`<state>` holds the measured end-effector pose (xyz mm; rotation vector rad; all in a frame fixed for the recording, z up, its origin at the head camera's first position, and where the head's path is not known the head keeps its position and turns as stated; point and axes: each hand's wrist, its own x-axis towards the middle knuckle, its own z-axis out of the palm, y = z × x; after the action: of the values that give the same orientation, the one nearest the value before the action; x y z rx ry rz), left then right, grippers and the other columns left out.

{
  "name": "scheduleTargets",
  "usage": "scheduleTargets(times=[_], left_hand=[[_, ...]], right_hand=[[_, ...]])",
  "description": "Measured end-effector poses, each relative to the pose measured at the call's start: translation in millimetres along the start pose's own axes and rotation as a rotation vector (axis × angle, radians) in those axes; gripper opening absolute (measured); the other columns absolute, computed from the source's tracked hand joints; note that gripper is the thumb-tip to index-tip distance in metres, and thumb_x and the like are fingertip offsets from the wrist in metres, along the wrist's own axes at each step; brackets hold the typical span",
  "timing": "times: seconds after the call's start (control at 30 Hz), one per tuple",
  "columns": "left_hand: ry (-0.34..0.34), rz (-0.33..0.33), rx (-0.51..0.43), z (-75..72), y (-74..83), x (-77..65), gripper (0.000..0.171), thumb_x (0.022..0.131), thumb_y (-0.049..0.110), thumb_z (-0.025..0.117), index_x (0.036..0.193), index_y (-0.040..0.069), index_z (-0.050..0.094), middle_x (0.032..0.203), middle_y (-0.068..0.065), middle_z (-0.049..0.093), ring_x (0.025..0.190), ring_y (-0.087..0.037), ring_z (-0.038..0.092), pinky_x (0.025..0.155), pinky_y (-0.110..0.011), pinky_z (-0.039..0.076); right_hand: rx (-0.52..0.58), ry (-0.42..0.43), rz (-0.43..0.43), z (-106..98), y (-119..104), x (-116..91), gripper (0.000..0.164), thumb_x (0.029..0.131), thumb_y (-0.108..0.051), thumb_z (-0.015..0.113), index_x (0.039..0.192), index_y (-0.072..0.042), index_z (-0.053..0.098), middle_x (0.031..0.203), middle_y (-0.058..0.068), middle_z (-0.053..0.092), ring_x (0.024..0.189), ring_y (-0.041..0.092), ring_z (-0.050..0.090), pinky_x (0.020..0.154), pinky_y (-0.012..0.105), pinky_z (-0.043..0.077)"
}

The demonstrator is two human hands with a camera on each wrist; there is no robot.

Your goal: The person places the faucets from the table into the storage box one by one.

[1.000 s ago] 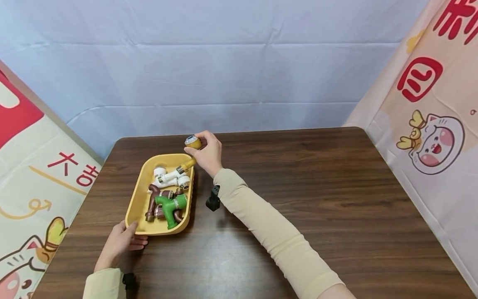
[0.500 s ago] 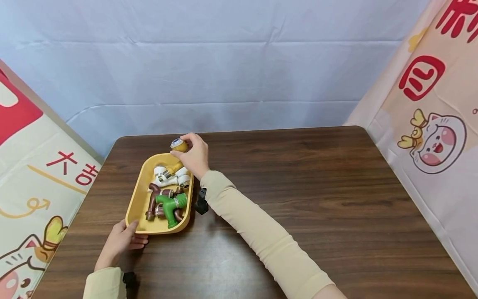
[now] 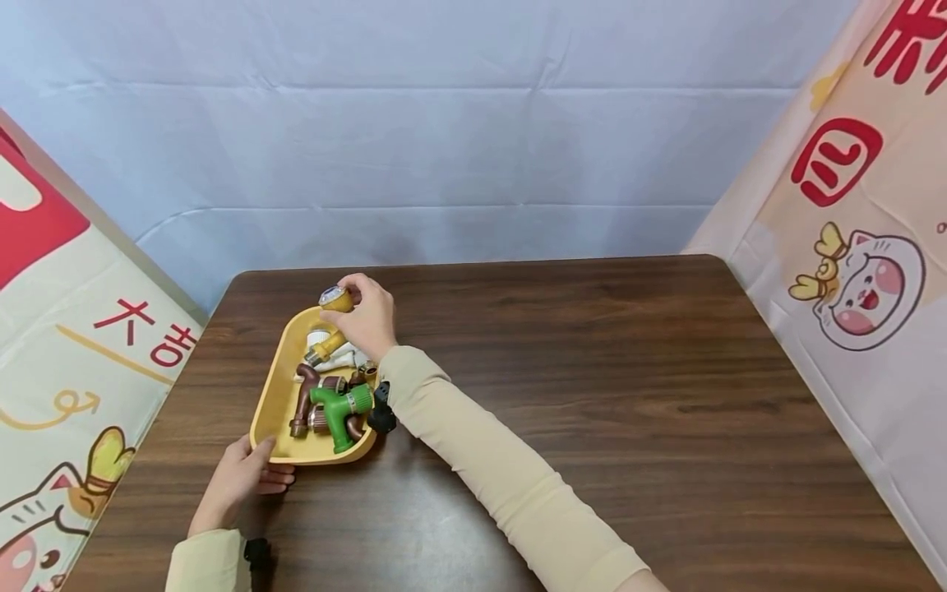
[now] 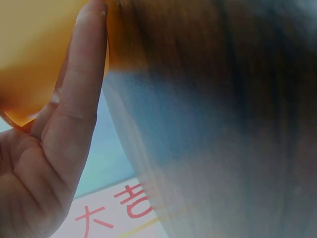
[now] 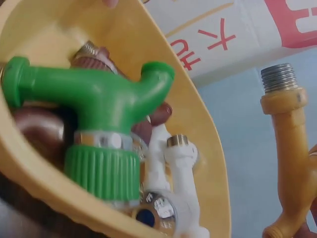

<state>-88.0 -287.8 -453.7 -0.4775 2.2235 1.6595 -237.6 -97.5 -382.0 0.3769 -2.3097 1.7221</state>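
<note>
In the head view a yellow tap (image 3: 325,349) with a chrome-capped knob is pinched by my right hand (image 3: 372,321), over the far end of a yellow plastic basket (image 3: 275,404). Its threaded end points down toward the white taps (image 5: 184,173). The right wrist view shows that tap's threaded inlet at the right edge. My left hand (image 3: 233,487) grips the basket's near left corner, thumb over the rim and fingers along the outside. Inside, a green tap (image 5: 94,94) lies on top of brown taps (image 3: 303,399) nearest me.
The basket stands on the left part of a dark wood-grain table (image 3: 592,395). A pale blue cloth (image 3: 459,148) hangs behind it. Printed cloths (image 3: 861,247) with red characters flank both sides. Black wrist cameras (image 3: 381,411) sit on both cuffs.
My right hand has carried the yellow tap leftward, from the basket's far right rim to over its far end. The left hand and the basket have stayed in place.
</note>
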Motion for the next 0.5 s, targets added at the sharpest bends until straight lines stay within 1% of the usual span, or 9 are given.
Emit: scheduleTargets(times=[0.23,0.4,0.5], left_hand=[[0.002,-0.008,-0.009,-0.5,-0.2,-3.3,0.042,0.1,0.015,0.027,0.126,-0.017,0.021,0.078,-0.019,0.064,0.066,-0.025,0.065,0.063,-0.04,0.055],[0.012,-0.003,-0.012,0.2,0.6,-3.8,0.04,0.099,0.014,0.028,0.126,-0.016,0.023,0.077,-0.018,0.064,0.066,-0.026,0.065,0.063,-0.039,0.055],[0.016,0.006,-0.012,0.3,1.0,-3.0,0.04,0.1,0.015,0.029,0.125,-0.016,0.024,0.078,-0.019,0.064,0.066,-0.025,0.065,0.063,-0.04,0.055]], right_hand=[[-0.043,-0.058,0.032,10.7,0.7,-9.1,0.036,0.069,-0.015,0.08,0.099,-0.009,0.06,0.097,0.002,0.06,0.08,0.01,0.053,0.063,0.011,0.042],[-0.109,-0.095,0.064,17.4,6.6,-10.9,0.035,0.071,-0.017,0.079,0.1,-0.011,0.06,0.098,-0.001,0.06,0.083,0.009,0.053,0.064,0.011,0.042],[-0.135,-0.152,0.077,20.6,10.5,-10.2,0.036,0.074,-0.02,0.077,0.104,-0.011,0.06,0.101,0.0,0.059,0.084,0.01,0.053,0.065,0.013,0.042]])
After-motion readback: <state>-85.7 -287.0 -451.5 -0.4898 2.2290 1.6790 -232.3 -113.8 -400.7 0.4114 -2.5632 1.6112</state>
